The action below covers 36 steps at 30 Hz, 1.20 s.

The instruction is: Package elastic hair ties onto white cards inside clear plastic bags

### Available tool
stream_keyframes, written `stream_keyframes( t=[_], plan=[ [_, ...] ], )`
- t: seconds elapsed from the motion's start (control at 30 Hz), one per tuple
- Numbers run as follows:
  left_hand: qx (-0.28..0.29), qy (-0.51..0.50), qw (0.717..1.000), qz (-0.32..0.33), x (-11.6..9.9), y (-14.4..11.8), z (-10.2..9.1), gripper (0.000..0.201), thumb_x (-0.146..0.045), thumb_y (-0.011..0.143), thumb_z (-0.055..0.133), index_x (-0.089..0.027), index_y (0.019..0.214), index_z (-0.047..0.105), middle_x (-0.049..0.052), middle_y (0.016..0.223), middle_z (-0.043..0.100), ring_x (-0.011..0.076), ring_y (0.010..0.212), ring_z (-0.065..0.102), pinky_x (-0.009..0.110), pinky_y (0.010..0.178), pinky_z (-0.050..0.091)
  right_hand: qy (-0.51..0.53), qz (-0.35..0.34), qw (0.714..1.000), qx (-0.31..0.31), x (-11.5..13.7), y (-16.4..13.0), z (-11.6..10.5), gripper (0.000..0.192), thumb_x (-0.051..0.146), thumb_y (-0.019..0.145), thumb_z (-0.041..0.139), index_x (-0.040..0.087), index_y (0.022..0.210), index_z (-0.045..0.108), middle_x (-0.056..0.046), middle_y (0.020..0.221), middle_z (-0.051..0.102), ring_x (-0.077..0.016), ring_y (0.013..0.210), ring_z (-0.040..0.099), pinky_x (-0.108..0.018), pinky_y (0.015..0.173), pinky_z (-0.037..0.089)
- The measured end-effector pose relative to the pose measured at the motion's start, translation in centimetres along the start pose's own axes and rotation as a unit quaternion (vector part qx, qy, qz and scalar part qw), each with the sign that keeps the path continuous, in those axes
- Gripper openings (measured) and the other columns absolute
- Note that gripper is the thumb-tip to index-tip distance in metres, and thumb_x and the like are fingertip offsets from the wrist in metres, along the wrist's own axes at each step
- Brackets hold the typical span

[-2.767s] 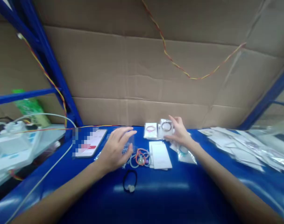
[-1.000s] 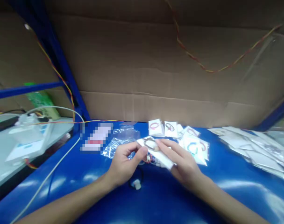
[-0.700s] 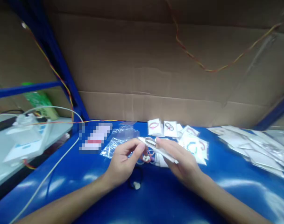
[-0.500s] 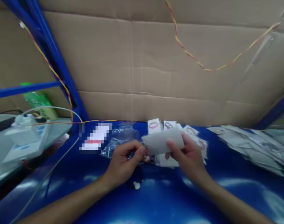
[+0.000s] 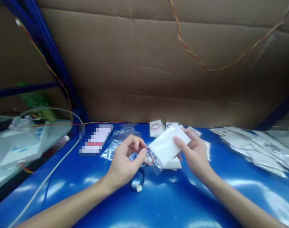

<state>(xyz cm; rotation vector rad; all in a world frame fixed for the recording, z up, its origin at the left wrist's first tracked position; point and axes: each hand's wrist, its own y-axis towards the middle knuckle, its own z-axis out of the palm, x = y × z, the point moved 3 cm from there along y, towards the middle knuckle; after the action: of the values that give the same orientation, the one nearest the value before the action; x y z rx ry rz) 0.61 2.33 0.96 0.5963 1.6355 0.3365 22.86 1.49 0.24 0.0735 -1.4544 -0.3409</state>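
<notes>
My right hand (image 5: 194, 155) grips a white card in a clear plastic sleeve (image 5: 167, 145), tilted with its plain back toward me. My left hand (image 5: 126, 161) pinches the sleeve's lower left corner (image 5: 156, 164), just above a small heap of coloured hair ties (image 5: 148, 160) on the blue table (image 5: 158, 202). A black hair tie with a white bead (image 5: 138, 185) lies below my left hand. Packaged cards with a pink hair tie (image 5: 155, 127) sit behind the hands.
Loose clear bags (image 5: 118, 142) and a phone (image 5: 95, 142) lie to the left. A spread of sleeved cards (image 5: 253, 148) covers the right side. A grey cable (image 5: 49, 177) runs along the left edge. Cardboard (image 5: 144, 63) walls the back.
My right hand put a packaged card at the back, then picked up another card. Both hands brought it together and turned it over, so its blank back now faces me.
</notes>
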Motion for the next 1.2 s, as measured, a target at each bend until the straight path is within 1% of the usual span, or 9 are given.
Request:
stream_keyframes(
  t=[0.07,0.13,0.3,0.5,0.63,0.8,0.9,1.03,1.2],
  plan=[
    [-0.033,0.076,0.995,0.064,-0.3,0.0,-0.1,0.015,-0.013,0.087,0.064,-0.02,0.077,0.055,0.002,0.089,0.06,0.0169,0.085,0.061,0.03,0.077,0.054,-0.027,-0.04,0.999,-0.005,0.2,-0.2,0.0,0.035,0.043,0.083,0.08,0.022,0.107,0.065,0.003,0.064,0.068,-0.0109,0.04,0.054,-0.021,0.036,0.042],
    [-0.024,0.141,0.984,0.107,-0.6,0.0,-0.2,0.014,-0.01,0.089,0.061,-0.02,0.081,0.067,0.005,0.096,0.059,0.019,0.093,0.06,0.034,0.086,0.052,-0.054,-0.067,0.996,-0.009,0.3,-0.4,0.1,0.031,0.042,0.085,0.078,0.023,0.104,0.063,0.003,0.065,0.069,-0.0116,0.041,0.056,-0.022,0.037,0.044],
    [0.012,0.168,0.98,0.104,-0.8,-0.1,-0.6,0.029,-0.01,0.091,0.052,-0.023,0.091,0.079,0.008,0.115,0.061,0.0245,0.111,0.06,0.042,0.098,0.052,-0.045,-0.084,0.995,-0.008,0.2,-0.5,0.1,0.028,0.042,0.087,0.076,0.024,0.098,0.058,0.0,0.075,0.073,-0.0128,0.045,0.058,-0.024,0.039,0.049],
    [-0.02,0.202,0.977,0.059,-0.4,0.1,-0.7,0.021,-0.026,0.096,0.059,-0.022,0.095,0.079,0.009,0.118,0.061,0.0258,0.111,0.062,0.044,0.101,0.051,-0.01,-0.096,0.995,0.026,0.5,-0.7,0.3,0.024,0.04,0.091,0.073,0.023,0.102,0.059,0.0,0.08,0.073,-0.0132,0.05,0.061,-0.025,0.042,0.054],
    [-0.025,0.188,0.98,0.064,-0.2,0.3,-0.5,0.016,-0.028,0.094,0.065,-0.023,0.097,0.079,0.009,0.119,0.061,0.0257,0.111,0.062,0.044,0.101,0.051,0.007,-0.1,0.994,0.048,0.5,-0.7,0.7,0.023,0.038,0.091,0.073,0.024,0.105,0.061,-0.001,0.086,0.073,-0.0157,0.06,0.063,-0.026,0.045,0.057],
    [0.015,0.15,0.986,0.077,-0.3,0.2,-0.6,0.016,-0.025,0.098,0.06,-0.021,0.1,0.076,0.01,0.133,0.06,0.024,0.115,0.062,0.041,0.104,0.05,0.023,-0.075,0.99,0.121,-0.1,-0.4,0.6,0.016,0.033,0.091,0.073,0.023,0.101,0.066,-0.001,0.086,0.072,-0.0158,0.068,0.065,-0.03,0.062,0.06],
    [0.055,0.126,0.985,0.103,-0.4,-0.1,-0.8,0.026,-0.024,0.103,0.05,-0.023,0.113,0.074,0.01,0.141,0.057,0.025,0.127,0.057,0.043,0.11,0.046,0.032,-0.058,0.985,0.157,-0.7,0.0,0.2,0.011,0.032,0.09,0.073,0.023,0.093,0.068,-0.002,0.082,0.071,-0.0193,0.072,0.067,-0.035,0.07,0.06],
    [0.102,0.128,0.977,0.134,-0.5,-0.4,-0.7,0.034,-0.021,0.105,0.045,-0.025,0.129,0.068,0.009,0.151,0.051,0.0266,0.137,0.051,0.045,0.116,0.042,0.057,-0.05,0.983,0.168,-1.0,0.3,-0.1,0.012,0.032,0.089,0.074,0.023,0.087,0.066,-0.001,0.086,0.071,-0.0191,0.072,0.068,-0.034,0.069,0.058],
    [0.113,0.145,0.971,0.153,-0.1,-0.4,-0.4,0.03,-0.016,0.103,0.047,-0.023,0.124,0.068,0.01,0.145,0.056,0.0264,0.136,0.052,0.044,0.115,0.045,0.092,-0.056,0.978,0.18,-0.9,0.4,0.1,0.006,0.025,0.088,0.075,0.024,0.091,0.07,0.001,0.084,0.068,-0.0173,0.074,0.066,-0.029,0.062,0.059]
  ],
)
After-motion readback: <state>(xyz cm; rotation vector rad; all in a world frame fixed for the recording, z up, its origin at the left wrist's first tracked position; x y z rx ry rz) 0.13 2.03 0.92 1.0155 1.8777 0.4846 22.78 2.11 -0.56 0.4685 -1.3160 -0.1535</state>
